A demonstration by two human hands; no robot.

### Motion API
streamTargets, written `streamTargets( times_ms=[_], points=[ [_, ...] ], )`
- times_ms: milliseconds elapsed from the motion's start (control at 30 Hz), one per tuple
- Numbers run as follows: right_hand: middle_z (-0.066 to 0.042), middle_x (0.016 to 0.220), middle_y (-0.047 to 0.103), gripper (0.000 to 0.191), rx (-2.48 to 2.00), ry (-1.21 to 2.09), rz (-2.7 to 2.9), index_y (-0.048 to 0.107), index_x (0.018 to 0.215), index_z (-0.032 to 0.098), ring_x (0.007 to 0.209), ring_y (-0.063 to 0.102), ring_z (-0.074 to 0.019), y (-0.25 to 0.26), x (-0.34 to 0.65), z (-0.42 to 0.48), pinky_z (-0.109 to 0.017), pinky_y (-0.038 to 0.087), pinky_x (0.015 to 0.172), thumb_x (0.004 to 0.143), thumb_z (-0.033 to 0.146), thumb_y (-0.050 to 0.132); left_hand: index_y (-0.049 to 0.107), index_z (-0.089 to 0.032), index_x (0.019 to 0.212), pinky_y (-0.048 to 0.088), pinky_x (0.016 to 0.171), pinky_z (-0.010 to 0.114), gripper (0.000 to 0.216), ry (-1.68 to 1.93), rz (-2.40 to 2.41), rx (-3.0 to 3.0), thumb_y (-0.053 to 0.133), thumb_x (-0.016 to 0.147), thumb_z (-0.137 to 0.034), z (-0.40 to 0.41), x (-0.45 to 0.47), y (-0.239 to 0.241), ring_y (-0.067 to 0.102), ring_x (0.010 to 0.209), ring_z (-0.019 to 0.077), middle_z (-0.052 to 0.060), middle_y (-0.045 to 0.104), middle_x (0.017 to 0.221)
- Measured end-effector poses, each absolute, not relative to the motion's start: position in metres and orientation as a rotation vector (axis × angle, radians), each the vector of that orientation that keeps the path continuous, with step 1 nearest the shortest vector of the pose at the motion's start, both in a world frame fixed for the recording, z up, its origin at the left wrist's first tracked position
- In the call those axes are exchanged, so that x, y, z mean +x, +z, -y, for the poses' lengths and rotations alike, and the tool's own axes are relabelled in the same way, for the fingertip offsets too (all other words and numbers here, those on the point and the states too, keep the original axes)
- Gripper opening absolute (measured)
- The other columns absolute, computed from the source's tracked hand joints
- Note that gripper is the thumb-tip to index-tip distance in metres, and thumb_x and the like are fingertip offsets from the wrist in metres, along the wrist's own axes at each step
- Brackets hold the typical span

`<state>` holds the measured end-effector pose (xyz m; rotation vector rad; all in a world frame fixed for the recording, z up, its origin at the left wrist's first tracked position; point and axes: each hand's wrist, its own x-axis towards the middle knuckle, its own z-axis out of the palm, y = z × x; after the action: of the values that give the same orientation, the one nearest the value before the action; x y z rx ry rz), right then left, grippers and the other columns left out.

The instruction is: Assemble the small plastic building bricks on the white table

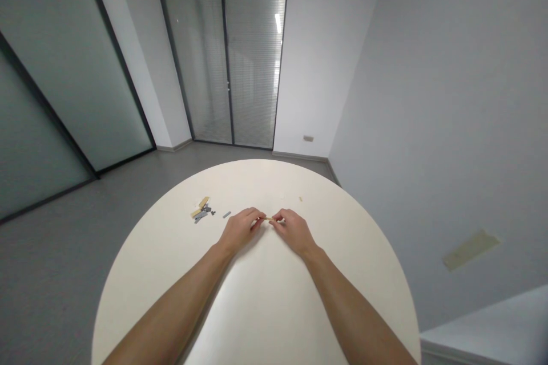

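Both hands meet near the middle of the round white table (274, 296). Between them is a small, thin tan piece (268, 218), too small to name more exactly. My left hand (244, 227) pinches its left end, fingers closed. The right end is pinched by my right hand (293, 228), thumb and fingers together. Just left of my left hand lies a small grey strip (226, 214). Farther left is a loose pile of small grey and tan pieces (202, 210), which look like building bricks.
A tiny tan piece (300, 199) lies on the table beyond my right hand. The table's curved far edge (261, 160) faces a glass door (226, 68) with blinds. A plain wall (449, 97) rises on the right, with a strip of tape (471, 250) on it.
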<state>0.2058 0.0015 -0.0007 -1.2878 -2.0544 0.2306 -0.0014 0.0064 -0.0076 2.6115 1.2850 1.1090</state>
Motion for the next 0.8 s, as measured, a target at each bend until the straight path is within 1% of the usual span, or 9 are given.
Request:
streamTargets(
  times_ms=[233,433,800],
  points=[
    [-0.001,0.091,0.070,0.010,-1.277,0.242,2.085,0.065,0.092,0.022,0.088,0.062,-0.0171,0.0005,0.2070,-0.0018,-0.028,0.044,0.077,0.092,0.032,0.063,0.066,-0.024,0.101,0.051,0.080,0.026,0.014,1.113,-1.276,2.617,0.054,0.094,-0.020,-0.0083,-0.0021,-0.0093,0.066,0.092,0.0152,0.001,0.071,0.100],
    [-0.002,0.091,0.070,0.017,-1.269,0.222,2.110,0.066,0.093,0.023,0.087,0.062,-0.0173,0.0013,0.2066,-0.0014,-0.029,0.044,0.076,0.095,0.037,0.058,0.065,-0.024,0.101,0.051,0.078,0.025,0.015,1.113,-1.294,2.606,0.052,0.094,-0.018,-0.0079,-0.0028,-0.0087,0.066,0.089,0.0147,0.001,0.070,0.098],
    [-0.003,0.095,0.072,0.020,-1.252,0.238,2.112,0.068,0.098,0.023,0.092,0.063,-0.0182,0.0015,0.2064,-0.0019,-0.030,0.046,0.081,0.097,0.039,0.055,0.064,-0.024,0.106,0.050,0.078,0.026,0.017,1.114,-1.284,2.616,0.049,0.097,-0.020,-0.0079,-0.0024,-0.0079,0.066,0.091,0.0155,0.002,0.070,0.100]
  ],
)
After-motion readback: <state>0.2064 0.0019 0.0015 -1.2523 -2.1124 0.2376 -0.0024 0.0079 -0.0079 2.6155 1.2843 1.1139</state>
